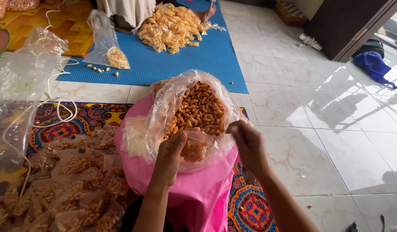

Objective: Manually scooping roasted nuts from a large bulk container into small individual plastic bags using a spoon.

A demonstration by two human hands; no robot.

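Filling a small clear packet (194, 144): my left hand (170, 157) pinches it closed-fingered against the big snack bag (194, 111) on the pink cloth (198, 193). Right hand (248, 144), fingers curled, grips the bag's rim. Next, I judge, calls for scooping steadily without spilling.

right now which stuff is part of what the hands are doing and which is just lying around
In hand: left hand and right hand at a small bag; big snack bag; filled packets.
Lying about: blue cloth; white cord; blue mat.
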